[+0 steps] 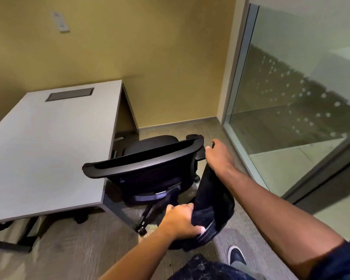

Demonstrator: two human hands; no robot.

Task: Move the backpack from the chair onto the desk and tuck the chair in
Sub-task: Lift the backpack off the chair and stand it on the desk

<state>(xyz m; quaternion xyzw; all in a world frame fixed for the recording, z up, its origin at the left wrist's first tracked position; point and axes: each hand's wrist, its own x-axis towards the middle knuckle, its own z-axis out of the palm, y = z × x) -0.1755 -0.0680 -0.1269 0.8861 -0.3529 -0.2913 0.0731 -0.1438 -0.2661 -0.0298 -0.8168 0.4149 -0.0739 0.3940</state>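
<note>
A black backpack hangs in the air to the right of the black office chair, clear of its seat. My right hand grips the backpack's top near the chair's right armrest. My left hand is closed on the bag's lower edge. The chair stands at the right side of the grey desk, its backrest turned toward me and its seat partly beside the desk's corner. The desk top has a dark cable hatch at the back.
A glass partition with a metal frame runs along the right. The yellow wall stands behind the desk. Carpet floor lies in front. My shoe is at the bottom right. Another chair's wheels show under the desk.
</note>
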